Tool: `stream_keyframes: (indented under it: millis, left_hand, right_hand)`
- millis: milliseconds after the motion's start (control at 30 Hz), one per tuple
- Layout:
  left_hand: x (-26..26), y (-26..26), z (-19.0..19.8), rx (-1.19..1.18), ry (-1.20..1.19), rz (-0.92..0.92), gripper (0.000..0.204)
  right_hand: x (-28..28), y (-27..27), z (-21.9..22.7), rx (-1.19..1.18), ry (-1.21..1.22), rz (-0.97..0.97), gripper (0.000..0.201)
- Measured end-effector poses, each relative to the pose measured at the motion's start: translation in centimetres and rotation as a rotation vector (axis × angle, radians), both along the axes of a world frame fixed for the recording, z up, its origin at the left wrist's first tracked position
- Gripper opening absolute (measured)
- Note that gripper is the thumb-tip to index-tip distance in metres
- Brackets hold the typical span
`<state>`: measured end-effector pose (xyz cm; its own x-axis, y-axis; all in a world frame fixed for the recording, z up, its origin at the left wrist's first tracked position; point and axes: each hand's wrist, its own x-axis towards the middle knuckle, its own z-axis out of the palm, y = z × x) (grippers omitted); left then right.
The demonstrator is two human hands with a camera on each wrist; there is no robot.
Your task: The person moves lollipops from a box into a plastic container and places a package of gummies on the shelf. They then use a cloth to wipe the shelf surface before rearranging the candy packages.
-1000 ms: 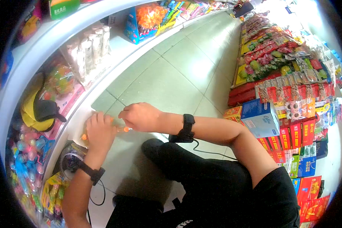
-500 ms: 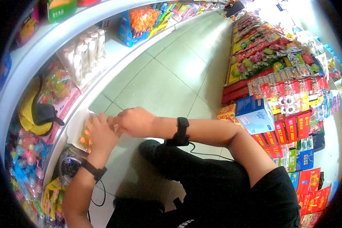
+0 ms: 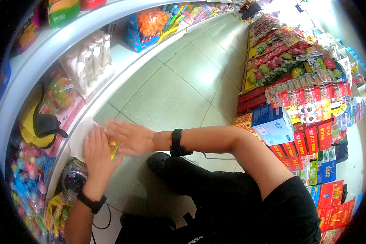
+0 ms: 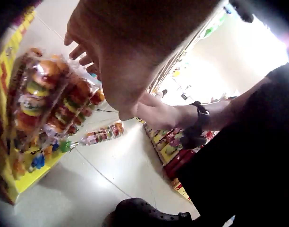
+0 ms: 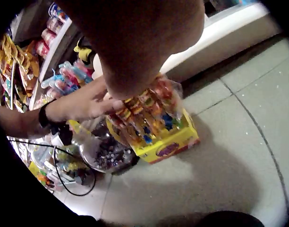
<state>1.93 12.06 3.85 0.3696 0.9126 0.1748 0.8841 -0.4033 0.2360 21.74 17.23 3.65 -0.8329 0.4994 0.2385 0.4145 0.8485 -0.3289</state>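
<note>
Both hands are over a yellow box point(image 5: 166, 150) of wrapped, colourful candy sticks point(image 4: 35, 97). In the head view the left hand point(image 3: 97, 152) lies across the packets with its fingers extended. Beside it, the right hand point(image 3: 131, 136) reaches in from the right, fingers spread and slightly blurred; an orange piece point(image 3: 113, 143) shows between the hands. One wrapped stick point(image 4: 104, 134) leans out over the box's edge in the left wrist view. The right hand point(image 5: 144, 42) hides part of the packets in the right wrist view, and the left hand's fingertips touch them.
A white shelf edge point(image 3: 122, 81) curves along the left, with a yellow-and-black item point(image 3: 38, 122) and toys on it. A round clear jar point(image 5: 106, 151) stands beside the box. Stacked red packs and a blue-white box point(image 3: 272, 124) are at the right, across the tiled floor.
The hands were pinched close together at the box's right side; now the right hand has opened and its fingers spread over the packets. The left hand has shifted slightly down and left.
</note>
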Motion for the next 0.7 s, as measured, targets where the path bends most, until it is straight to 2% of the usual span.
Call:
stream_keyframes:
  millis: [100, 200, 233, 300, 533, 633, 700]
  left_hand:
    - [-1.1, -0.7, -0.3, -0.024, -0.015, -0.004, 0.092]
    - [-1.7, -0.8, -0.9, -0.017, -0.03, -0.021, 0.092]
    - [-1.9, -0.8, -1.1, 0.009, -0.036, -0.042, 0.091]
    - [-2.0, -0.7, -1.1, -0.014, -0.04, -0.037, 0.092]
    - [-2.3, -0.6, -1.0, 0.049, -0.182, 0.017, 0.094]
    - [-2.4, -0.5, -1.3, -0.009, -0.207, 0.015, 0.097]
    - [-2.4, -0.5, -1.3, -0.038, -0.203, 0.012, 0.097]
  right_hand:
    - [0.2, 0.0, -0.6, -0.118, -0.052, 0.079, 0.079]
    - [0.0, 1.0, -0.7, -0.091, -0.139, 0.108, 0.08]
    - [-0.1, 1.3, -0.7, -0.096, -0.135, 0.113, 0.08]
    - [-0.4, 1.8, -0.6, 0.068, -0.101, 0.133, 0.082]
    - [-1.9, 3.6, -0.9, 0.037, 0.014, 0.229, 0.081]
    - [-2.4, 4.0, -1.5, 0.028, 0.055, 0.262, 0.08]
    - [-2.6, 4.3, -1.8, 0.179, 0.078, 0.255, 0.068]
